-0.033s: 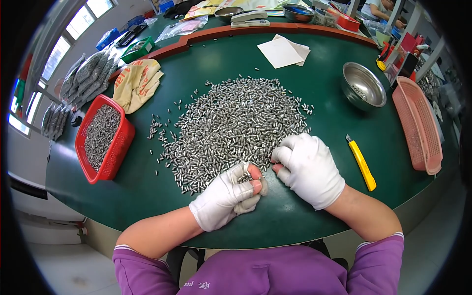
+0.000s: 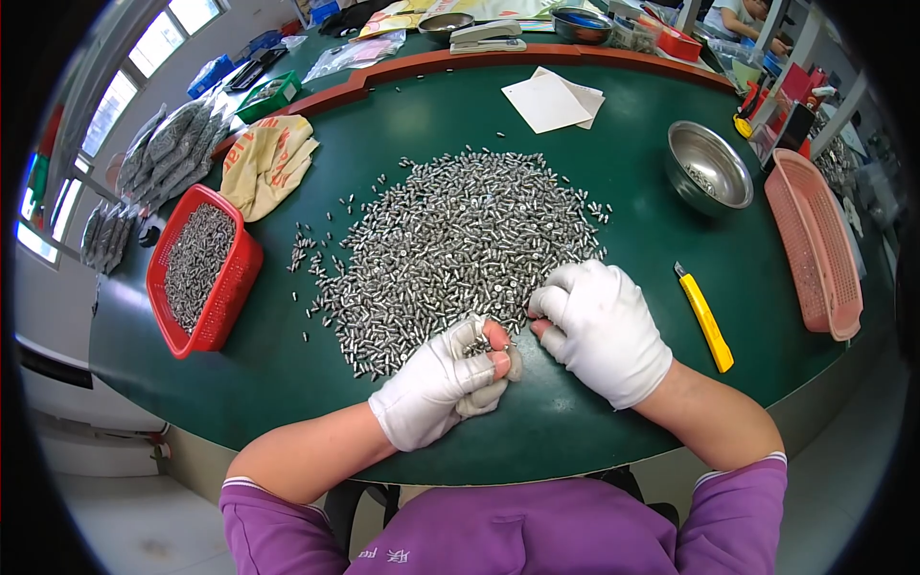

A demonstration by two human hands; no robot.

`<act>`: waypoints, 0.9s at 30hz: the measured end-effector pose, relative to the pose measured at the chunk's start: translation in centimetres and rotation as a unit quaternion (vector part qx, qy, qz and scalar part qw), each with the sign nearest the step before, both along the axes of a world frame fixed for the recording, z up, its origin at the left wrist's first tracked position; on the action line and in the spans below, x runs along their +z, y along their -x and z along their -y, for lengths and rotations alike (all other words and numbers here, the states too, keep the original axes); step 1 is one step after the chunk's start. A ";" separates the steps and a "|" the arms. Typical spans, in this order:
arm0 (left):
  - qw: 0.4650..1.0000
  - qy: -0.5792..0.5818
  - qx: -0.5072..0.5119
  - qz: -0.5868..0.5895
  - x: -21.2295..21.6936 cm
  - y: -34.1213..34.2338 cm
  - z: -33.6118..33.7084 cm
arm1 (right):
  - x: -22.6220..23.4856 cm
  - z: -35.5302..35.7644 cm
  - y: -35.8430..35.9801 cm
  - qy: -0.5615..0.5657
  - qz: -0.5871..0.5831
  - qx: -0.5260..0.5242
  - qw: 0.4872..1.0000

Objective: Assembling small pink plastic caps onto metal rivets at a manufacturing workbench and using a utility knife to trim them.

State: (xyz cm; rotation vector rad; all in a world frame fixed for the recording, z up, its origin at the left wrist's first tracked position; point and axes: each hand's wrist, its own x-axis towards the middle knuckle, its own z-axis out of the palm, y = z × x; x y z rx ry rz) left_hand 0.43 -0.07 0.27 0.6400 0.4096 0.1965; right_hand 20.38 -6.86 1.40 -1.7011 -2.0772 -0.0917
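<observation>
Gripping a few metal pins, left hand (image 2: 446, 381) meets curled right hand (image 2: 602, 326) beside one pin heap (image 2: 460, 249).

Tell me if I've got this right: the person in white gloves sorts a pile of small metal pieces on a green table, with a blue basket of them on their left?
Not quite. The basket on the person's left is red, not blue, as the head view shows. The rest holds: the left hand and right hand wear white gloves at the near edge of the pile of small metal pieces on the green table.
</observation>
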 end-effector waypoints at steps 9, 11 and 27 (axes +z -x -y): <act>1.000 0.012 0.001 -0.004 -0.4 0.2 -0.3 | 0.0 0.0 -0.1 0.003 0.027 0.010 1.000; 1.000 0.011 0.000 -0.012 -0.1 0.2 -0.3 | -0.1 0.0 -0.1 0.011 0.032 0.014 0.999; 1.000 0.009 -0.005 0.023 -0.9 0.4 -0.4 | 1.3 0.1 -1.1 0.009 -0.022 0.010 1.000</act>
